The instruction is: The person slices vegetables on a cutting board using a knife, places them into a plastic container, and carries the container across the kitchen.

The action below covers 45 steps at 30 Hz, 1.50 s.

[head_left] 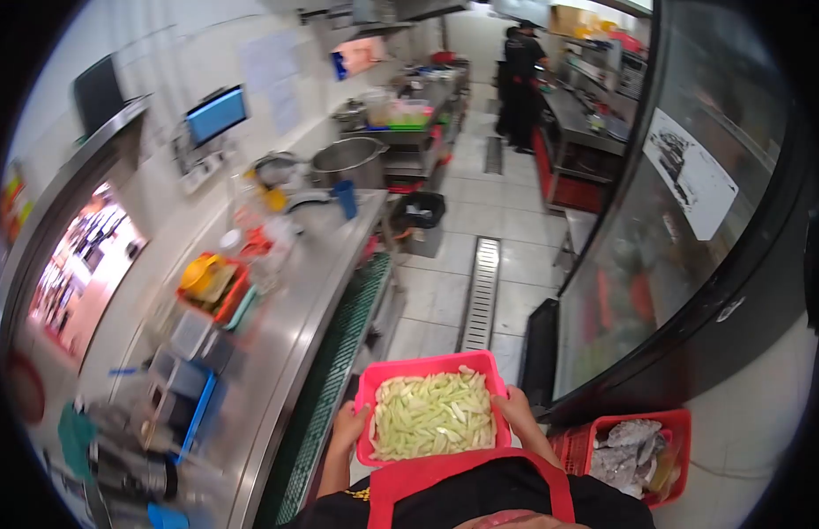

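A pink-red plastic tub (pixel 367 388) is held level in front of my body, close to my red apron (pixel 427 474). Pale green cut vegetable strips (pixel 434 414) fill it; I cannot make out which vegetable they are. My left hand (pixel 349 425) grips the tub's left wall, with the fingers partly hidden by the rim. On the opposite side, my right hand (pixel 515 407) is closed round the right wall.
A steel counter (pixel 290 304) with containers runs along the left. A glass-doored fridge (pixel 639 291) stands at right, beside a red crate (pixel 594 450) of bags. A floor drain (pixel 482 295) leads towards a person (pixel 520 84) at the far counter. A black bin (pixel 420 225) stands left of the aisle.
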{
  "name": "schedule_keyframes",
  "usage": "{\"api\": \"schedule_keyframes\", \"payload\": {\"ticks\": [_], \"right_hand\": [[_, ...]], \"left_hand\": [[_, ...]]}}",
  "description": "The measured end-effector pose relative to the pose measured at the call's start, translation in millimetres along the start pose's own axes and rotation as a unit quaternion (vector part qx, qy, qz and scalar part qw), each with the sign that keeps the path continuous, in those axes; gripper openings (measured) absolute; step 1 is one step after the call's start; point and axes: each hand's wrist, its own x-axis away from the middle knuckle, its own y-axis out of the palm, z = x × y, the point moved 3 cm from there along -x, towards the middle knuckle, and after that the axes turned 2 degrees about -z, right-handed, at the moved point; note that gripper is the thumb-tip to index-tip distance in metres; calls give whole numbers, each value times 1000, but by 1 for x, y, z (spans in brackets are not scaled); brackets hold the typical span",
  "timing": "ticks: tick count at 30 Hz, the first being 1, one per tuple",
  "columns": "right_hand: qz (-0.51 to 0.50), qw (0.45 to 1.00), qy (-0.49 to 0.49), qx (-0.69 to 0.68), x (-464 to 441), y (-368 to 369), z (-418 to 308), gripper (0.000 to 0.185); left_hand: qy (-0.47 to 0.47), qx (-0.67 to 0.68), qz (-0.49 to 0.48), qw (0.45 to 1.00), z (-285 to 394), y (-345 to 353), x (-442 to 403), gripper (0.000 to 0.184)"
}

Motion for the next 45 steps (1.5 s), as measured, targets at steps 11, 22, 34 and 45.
{"api": "schedule_keyframes", "payload": {"ticks": [11,22,34,45], "right_hand": [[190,974,100,70,-188,-156,-22,32],[36,969,29,242,-516,-283,-133,47],[-31,947,66,312,-851,-316,-134,59],[126,954,164,216,-1051,-469,-146,45]], "left_hand": [[134,-191,-250,940,188,207,-278,45],[56,-200,-278,938,270,349,-504,39],[60,-338,-250,905,346,477,-828,50],[180,-355,-386,833,505,721,-1056,50]]}}
